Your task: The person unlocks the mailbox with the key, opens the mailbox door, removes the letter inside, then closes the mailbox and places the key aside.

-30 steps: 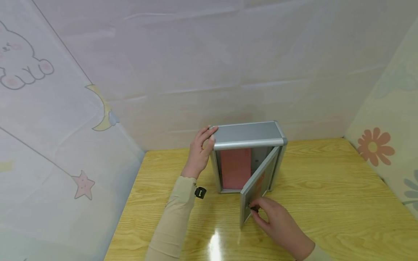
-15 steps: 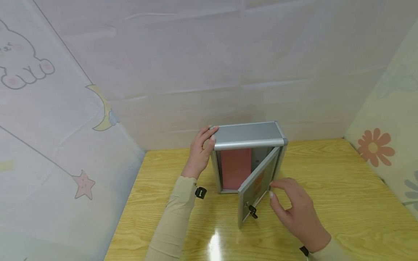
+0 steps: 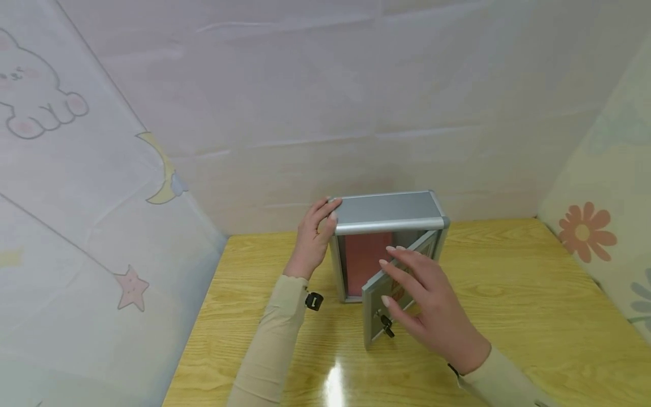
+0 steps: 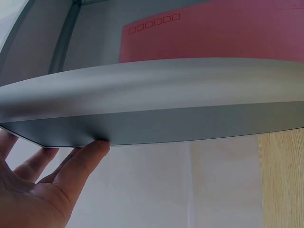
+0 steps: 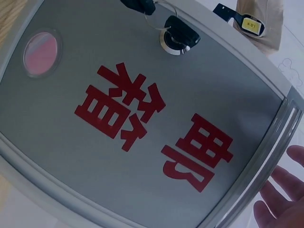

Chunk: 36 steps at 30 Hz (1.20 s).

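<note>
A silver-grey metal mailbox point(image 3: 389, 208) stands upright on the wooden table. Its front door point(image 5: 61, 109) is swung partway outward, hinged at the right, with red characters on its face. Black keys point(image 3: 387, 326) hang from the door lock point(image 5: 173, 43). Inside leans a pink envelope point(image 4: 209, 40). At the mailbox's top left corner my left hand point(image 3: 311, 237) rests, thumb point(image 4: 88, 164) and fingers extended against the edge. My right hand point(image 3: 429, 297) is spread in front of the door, fingertips at the door's upper edge and the thumb apart from the fingers.
The wooden table point(image 3: 508, 299) extends on both sides of the mailbox. A pale cloth backdrop point(image 3: 305, 102) rises behind it, with printed side panels at left and right. In the right wrist view, a black wrist strap point(image 5: 251, 24) shows beyond the door.
My right hand let go of the key, drew back to the right, then came up over the door with fingers spread. The door has swung slightly inward. My left hand stayed at the corner.
</note>
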Tool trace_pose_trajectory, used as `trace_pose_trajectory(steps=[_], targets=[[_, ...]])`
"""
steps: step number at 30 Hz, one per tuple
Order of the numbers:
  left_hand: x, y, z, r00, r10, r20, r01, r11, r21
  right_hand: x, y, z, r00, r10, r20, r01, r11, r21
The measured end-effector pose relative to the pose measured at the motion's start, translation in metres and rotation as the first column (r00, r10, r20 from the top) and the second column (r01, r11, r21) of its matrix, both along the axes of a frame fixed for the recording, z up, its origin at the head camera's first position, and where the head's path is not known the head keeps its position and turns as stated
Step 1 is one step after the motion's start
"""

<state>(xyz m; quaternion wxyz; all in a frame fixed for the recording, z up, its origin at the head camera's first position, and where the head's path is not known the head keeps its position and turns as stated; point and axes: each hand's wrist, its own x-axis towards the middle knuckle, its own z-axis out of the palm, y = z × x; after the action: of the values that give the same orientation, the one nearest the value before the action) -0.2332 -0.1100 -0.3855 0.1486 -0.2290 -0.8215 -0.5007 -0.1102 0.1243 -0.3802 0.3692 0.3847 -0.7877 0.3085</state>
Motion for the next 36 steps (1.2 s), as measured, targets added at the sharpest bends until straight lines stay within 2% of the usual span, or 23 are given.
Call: trace_pose_trajectory(steps=[9,18,22,30,36], targets=[[0.000,0.002,-0.001,1.000,-0.007,0.001,0.007,1.000,-0.005,-0.001,-0.005,-0.005,0.997,-0.032,0.071,0.028,0.998,0.057],[0.000,0.001,0.000,1.000,-0.008,-0.013,0.008,1.000,0.002,0.008,0.001,-0.004,0.996,-0.047,0.076,0.043,0.998,0.055],[0.000,0.001,0.001,1.000,-0.005,-0.012,0.005,1.000,0.004,0.016,0.007,-0.001,0.999,-0.024,0.048,0.023,1.000,0.014],[-0.001,0.001,0.001,1.000,-0.001,0.000,0.001,1.000,-0.001,0.031,0.025,0.007,0.995,0.067,-0.067,-0.073,0.993,-0.092],[-0.001,0.000,-0.001,1.000,0.000,-0.001,0.000,1.000,-0.001,0.042,0.041,0.013,0.990,0.101,-0.096,-0.114,0.984,-0.137]])
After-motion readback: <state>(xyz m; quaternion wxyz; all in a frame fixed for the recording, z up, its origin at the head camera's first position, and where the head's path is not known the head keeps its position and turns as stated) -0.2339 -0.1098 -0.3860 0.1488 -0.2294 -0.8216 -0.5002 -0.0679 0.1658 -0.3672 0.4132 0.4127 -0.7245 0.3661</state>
